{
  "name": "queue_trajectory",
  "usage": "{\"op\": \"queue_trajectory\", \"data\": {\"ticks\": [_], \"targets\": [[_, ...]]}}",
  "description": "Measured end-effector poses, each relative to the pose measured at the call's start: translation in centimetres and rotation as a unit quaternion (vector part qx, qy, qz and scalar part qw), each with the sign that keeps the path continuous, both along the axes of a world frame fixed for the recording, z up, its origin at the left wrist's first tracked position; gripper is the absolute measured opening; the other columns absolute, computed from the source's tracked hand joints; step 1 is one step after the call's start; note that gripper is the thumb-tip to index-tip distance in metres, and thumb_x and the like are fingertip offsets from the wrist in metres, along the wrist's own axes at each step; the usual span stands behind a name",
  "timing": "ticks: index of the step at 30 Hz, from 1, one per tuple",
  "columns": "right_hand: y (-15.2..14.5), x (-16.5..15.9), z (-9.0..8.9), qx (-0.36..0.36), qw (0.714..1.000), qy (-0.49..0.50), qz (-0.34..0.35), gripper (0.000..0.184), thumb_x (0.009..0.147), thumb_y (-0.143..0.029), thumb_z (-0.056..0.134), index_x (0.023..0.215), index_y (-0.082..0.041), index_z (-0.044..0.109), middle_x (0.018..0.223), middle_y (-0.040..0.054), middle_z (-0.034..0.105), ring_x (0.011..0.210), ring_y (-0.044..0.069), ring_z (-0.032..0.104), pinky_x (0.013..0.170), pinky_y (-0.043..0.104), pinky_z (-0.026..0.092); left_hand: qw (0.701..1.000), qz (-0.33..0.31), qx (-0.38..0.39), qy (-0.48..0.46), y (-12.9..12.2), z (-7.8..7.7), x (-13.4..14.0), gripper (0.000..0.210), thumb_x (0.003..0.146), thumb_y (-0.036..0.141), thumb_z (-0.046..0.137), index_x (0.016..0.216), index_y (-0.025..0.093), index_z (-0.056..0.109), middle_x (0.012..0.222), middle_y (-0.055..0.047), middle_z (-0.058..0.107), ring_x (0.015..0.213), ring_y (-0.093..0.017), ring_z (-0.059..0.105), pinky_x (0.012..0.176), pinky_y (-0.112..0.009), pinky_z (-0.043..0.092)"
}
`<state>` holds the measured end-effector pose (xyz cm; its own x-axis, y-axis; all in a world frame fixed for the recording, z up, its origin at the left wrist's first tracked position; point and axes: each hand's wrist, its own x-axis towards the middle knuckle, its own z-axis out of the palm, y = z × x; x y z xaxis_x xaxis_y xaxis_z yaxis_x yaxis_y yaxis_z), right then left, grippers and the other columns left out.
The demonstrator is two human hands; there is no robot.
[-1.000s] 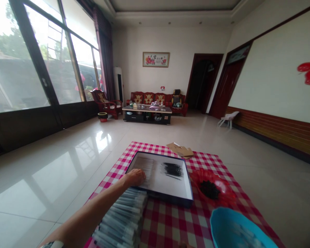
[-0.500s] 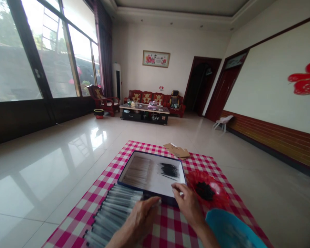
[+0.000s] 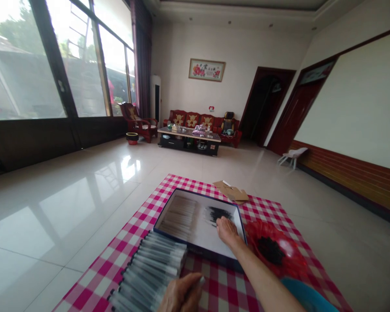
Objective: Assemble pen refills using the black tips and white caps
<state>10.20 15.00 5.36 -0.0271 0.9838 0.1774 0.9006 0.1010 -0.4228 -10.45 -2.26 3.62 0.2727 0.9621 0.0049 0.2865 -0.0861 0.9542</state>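
Note:
My left hand [image 3: 182, 294] is closed near the table's front edge, and a small pale tip [image 3: 202, 281] of what looks like a pen barrel pokes out past the thumb; the rest is hidden in the fingers. Over the right part of a shallow blue-edged box [image 3: 195, 248] is my right hand [image 3: 226, 230], fingers bunched downward at a heap of thin black sticks like pen refills [image 3: 218, 213]. Whether it grips one is hidden. Clear slender tubes [image 3: 178, 216] fill the box's left part. Left of my left hand lies a row of clear pens [image 3: 149, 264] with black ends.
A red petal-shaped dish [image 3: 289, 251] holding small black pieces [image 3: 270, 250] stands right of the box. Under my right forearm shows a blue bowl [image 3: 307, 294]. Cardboard pieces [image 3: 232, 191] lie at the back of the checked tablecloth [image 3: 117, 247].
My right hand has moved forward from the box's near edge to the black sticks. My left hand stays closed near the front edge. The view has shifted slightly.

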Motion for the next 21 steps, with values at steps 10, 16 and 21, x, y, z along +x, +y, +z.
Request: {"op": "queue_trajectory", "data": {"ticks": [10,16,21], "targets": [[-10.1,-0.2,5.1,0.091,0.942,0.322,0.016,0.038,0.085,-0.034,0.052,0.12,-0.02,0.05,0.089,0.0041,0.066,0.073,0.018,0.066,0.065,0.029,0.053,0.985,-0.022,-0.059,-0.159,-0.9,1.7,2.3,0.069,0.079,0.071,0.045,0.111,0.013,0.062,0.052,0.004,0.046,0.043,-0.008,0.035,0.042,-0.02,0.028],[-18.3,-0.4,4.5,0.083,0.788,0.609,-0.043,0.083,0.075,-0.037,0.069,0.143,-0.03,0.022,0.088,-0.0004,0.063,0.07,0.016,0.066,0.064,0.03,0.054,0.982,-0.06,-0.071,-0.167,-2.5,1.3,3.6,0.063,0.083,0.058,0.049,0.122,0.009,0.058,0.052,0.004,0.048,0.04,-0.007,0.034,0.04,-0.019,0.028],[-21.2,-0.5,4.4,0.092,0.774,0.621,-0.082,0.079,0.076,-0.039,0.069,0.142,-0.029,0.027,0.089,-0.0002,0.063,0.073,0.017,0.065,0.071,0.034,0.054,0.983,-0.078,-0.058,-0.156,-3.4,1.3,4.4,0.056,0.085,0.052,0.05,0.119,0.01,0.061,0.052,0.002,0.053,0.041,-0.007,0.036,0.041,-0.019,0.028]]}}
